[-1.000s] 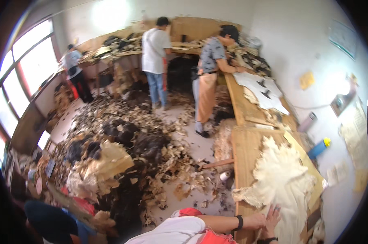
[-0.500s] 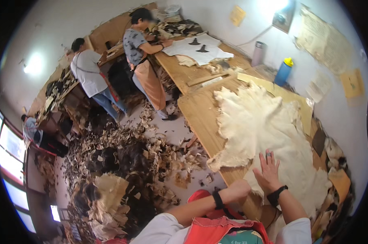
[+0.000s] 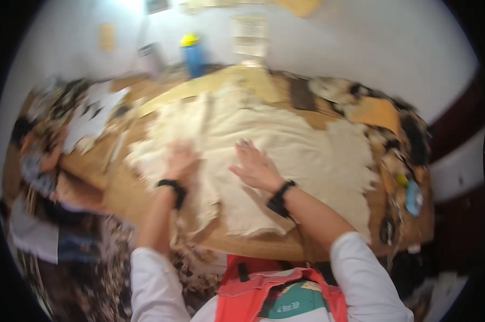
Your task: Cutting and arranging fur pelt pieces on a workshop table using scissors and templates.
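A large cream-coloured hide (image 3: 301, 145) with ragged edges lies spread over the wooden table in front of me. Flat on its left part rests my left hand (image 3: 182, 161), blurred, its fingers stretched out. My right hand (image 3: 256, 167) presses on the middle of the hide, fingers apart, a ring on one of them. Between the two hands a fold or overlapping edge runs through the hide. Neither hand grips anything. Each wrist wears a black band.
Along the wall stand a blue bottle (image 3: 193, 56) with a yellow cap and a grey tumbler (image 3: 152, 61). Fur scraps (image 3: 408, 129), an orange leather piece (image 3: 374, 114) and black-handled scissors (image 3: 387, 229) lie at the right. A co-worker (image 3: 38, 161) stands left; scraps litter the floor.
My view has swung right to face the table. My left hand, earlier closed near the table's edge, now lies stretched out on the hide. My right hand stays on the hide.
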Tool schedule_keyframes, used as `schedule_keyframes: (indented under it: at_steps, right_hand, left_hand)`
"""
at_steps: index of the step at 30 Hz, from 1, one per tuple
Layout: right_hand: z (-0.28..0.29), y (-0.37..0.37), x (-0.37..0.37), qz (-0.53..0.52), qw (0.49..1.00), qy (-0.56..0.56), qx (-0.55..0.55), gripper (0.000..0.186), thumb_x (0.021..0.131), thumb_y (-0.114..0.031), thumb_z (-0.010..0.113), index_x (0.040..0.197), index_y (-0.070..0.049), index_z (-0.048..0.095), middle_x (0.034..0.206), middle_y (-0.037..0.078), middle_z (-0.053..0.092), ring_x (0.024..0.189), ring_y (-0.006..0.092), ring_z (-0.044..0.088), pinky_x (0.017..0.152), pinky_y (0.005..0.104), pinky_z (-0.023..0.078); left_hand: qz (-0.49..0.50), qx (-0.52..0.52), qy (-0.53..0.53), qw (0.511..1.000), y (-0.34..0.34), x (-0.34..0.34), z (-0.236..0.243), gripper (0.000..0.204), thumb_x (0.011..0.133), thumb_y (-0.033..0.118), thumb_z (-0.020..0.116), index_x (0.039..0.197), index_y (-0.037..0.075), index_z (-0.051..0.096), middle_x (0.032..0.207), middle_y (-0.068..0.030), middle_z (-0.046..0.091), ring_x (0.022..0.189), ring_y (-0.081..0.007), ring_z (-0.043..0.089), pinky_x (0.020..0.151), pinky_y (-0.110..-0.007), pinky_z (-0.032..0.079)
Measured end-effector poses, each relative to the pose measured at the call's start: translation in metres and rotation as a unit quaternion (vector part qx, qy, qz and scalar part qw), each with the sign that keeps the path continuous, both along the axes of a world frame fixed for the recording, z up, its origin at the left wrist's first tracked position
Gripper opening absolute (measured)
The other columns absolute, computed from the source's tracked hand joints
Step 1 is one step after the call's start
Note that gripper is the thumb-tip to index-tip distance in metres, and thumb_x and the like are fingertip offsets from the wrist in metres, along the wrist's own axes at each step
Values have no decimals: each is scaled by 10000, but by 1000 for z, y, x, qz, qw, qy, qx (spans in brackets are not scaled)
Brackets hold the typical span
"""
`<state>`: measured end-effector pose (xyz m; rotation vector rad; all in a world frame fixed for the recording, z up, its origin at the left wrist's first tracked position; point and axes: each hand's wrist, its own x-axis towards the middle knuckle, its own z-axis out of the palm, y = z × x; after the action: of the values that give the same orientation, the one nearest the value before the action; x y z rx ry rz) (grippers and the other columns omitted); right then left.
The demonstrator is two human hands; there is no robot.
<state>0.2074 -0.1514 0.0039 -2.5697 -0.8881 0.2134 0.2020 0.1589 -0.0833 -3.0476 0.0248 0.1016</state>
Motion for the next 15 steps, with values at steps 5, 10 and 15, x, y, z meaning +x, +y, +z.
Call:
schedule_keyframes:
  at_steps: [5,10,15]
  right_hand:
    - [-46,-133,41,-277,953,20,-122,870,946,-600,379,1523,7,147,1601,182,146,1488,335,101,1176,544,88]
    - [-44,-284,2,-538,829,48,-143,885,932,-616,401,1534,-20,146,1601,186,135,1492,329,54,1176,531,85]
    - [-46,-316,-16,-494,858,37,-133,815,952,-543,447,1532,-42,171,1601,183,128,1481,358,91,1173,536,130]
  left_hand:
    - [98,-123,76,985,-50,41,59,813,903,574,492,1559,219,167,1629,-133,30,1484,-401,-30,1086,-725,52]
    - [84,-111,54,989,-25,40,50,798,913,559,495,1559,226,165,1630,-121,49,1486,-397,-24,1073,-735,74]
    - [65,-100,49,992,-32,42,48,794,917,561,491,1559,230,161,1630,-123,50,1485,-400,-23,1065,-740,82]
